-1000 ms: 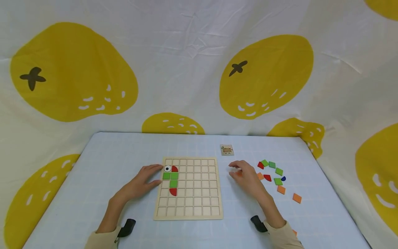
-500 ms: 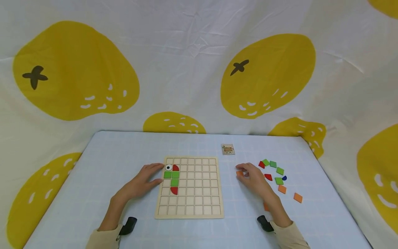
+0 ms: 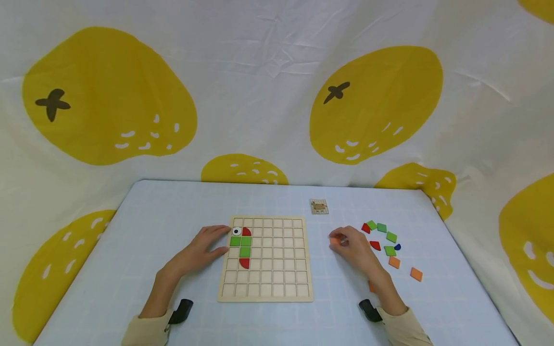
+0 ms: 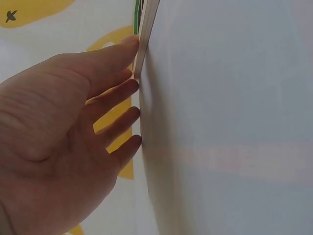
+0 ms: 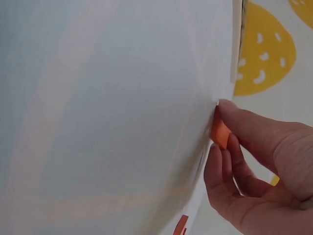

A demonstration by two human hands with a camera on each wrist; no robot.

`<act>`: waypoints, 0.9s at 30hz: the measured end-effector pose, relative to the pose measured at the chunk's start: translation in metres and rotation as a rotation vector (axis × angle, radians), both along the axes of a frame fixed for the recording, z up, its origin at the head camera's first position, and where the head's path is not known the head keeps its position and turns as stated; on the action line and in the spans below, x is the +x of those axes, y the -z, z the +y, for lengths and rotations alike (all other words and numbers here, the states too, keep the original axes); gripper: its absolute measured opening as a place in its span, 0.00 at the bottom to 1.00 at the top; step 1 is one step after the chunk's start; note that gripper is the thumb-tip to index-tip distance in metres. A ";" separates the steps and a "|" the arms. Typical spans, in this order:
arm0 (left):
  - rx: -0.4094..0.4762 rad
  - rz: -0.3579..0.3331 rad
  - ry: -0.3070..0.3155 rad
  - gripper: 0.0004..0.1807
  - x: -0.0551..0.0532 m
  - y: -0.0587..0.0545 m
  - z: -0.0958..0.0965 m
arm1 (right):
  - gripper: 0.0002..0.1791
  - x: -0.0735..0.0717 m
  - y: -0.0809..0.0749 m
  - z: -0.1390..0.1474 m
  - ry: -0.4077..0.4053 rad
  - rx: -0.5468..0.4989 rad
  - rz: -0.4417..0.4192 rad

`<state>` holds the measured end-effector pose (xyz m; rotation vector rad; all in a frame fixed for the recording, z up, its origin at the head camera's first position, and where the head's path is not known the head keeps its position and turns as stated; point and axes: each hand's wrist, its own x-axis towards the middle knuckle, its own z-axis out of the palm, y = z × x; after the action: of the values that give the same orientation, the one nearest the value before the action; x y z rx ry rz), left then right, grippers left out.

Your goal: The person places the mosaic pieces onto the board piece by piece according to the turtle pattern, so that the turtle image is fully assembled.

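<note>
A wooden grid board (image 3: 277, 278) lies on the table. At its upper left sit a white eye tile (image 3: 236, 231), a red quarter-round tile (image 3: 246, 231), several green square tiles (image 3: 245, 252) and another red quarter-round tile (image 3: 244, 263). My left hand (image 3: 196, 251) touches the board's left edge with its thumb and fingertips, fingers fairly straight, as the left wrist view also shows. Right of the board, my right hand (image 3: 355, 247) pinches an orange square tile (image 5: 221, 133) between thumb and fingers, close to the tabletop.
Loose tiles lie to the right: green squares (image 3: 391, 237), red pieces (image 3: 375, 245), a small blue piece (image 3: 397, 247) and orange squares (image 3: 416, 274). A small picture card (image 3: 319, 206) lies beyond the board. One orange tile (image 3: 371, 287) is partly hidden by the right forearm.
My right hand has drawn slightly right and its fingers have closed on the orange tile. The whole scene shifts a little with the head camera; the left hand stays at the board.
</note>
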<state>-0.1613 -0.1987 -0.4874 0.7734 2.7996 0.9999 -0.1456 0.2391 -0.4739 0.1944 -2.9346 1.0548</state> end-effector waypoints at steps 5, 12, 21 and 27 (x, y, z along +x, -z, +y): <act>-0.037 0.026 0.004 0.30 -0.001 -0.001 0.000 | 0.11 0.000 0.000 0.000 0.007 -0.016 -0.002; -0.075 0.064 -0.019 0.31 0.002 0.001 -0.002 | 0.10 0.000 0.000 -0.001 -0.001 -0.001 -0.032; -0.099 0.073 -0.031 0.31 0.004 -0.001 -0.002 | 0.11 -0.001 -0.001 -0.001 -0.028 -0.016 0.015; -0.101 0.065 -0.032 0.31 0.004 -0.001 -0.002 | 0.12 0.000 -0.003 -0.007 -0.027 -0.054 0.050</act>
<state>-0.1576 -0.2010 -0.4860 0.7639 2.9005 0.8448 -0.1458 0.2318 -0.4710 0.2563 -2.8634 1.1141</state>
